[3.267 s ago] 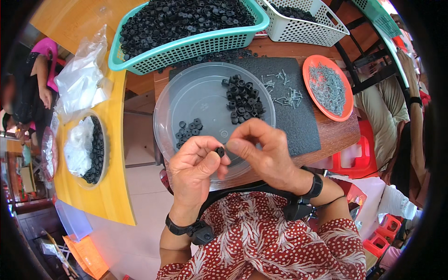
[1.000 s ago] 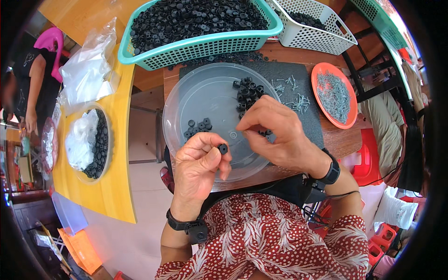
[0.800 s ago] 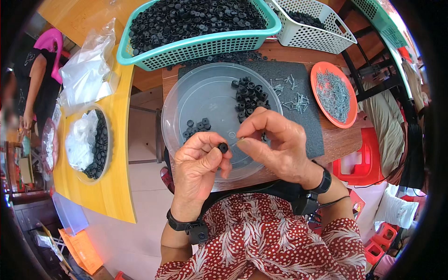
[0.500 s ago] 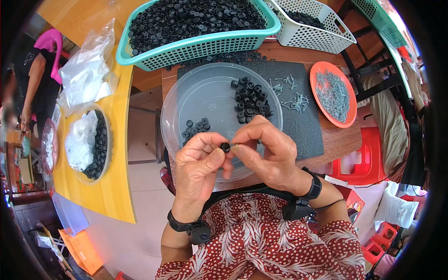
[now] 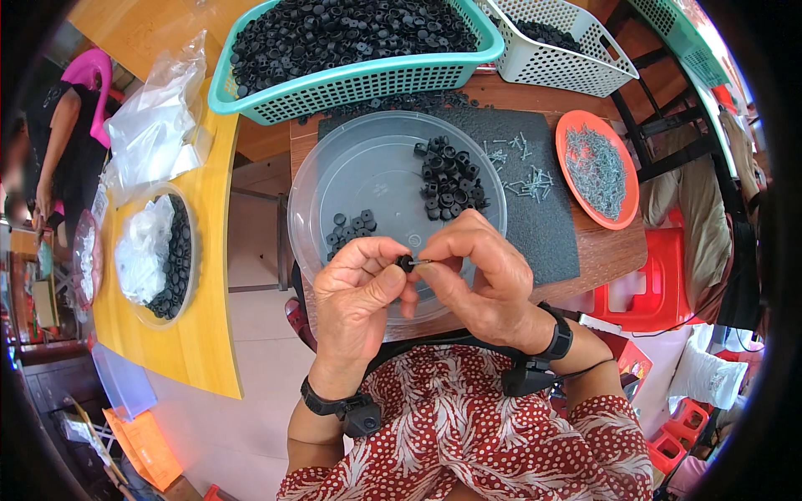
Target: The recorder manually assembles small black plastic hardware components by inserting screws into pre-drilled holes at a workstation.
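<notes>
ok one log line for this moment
left hand: pinching black part | right hand: pinching thin metal piece against it | beneath: clear round tub

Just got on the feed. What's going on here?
The person's left hand pinches a small black part while the right hand holds a thin metal pin against it. Both hands are at the near side of a clear round tub, where black parts lie in two groups. Loose pins lie on a dark mat, more in an orange dish.
</notes>
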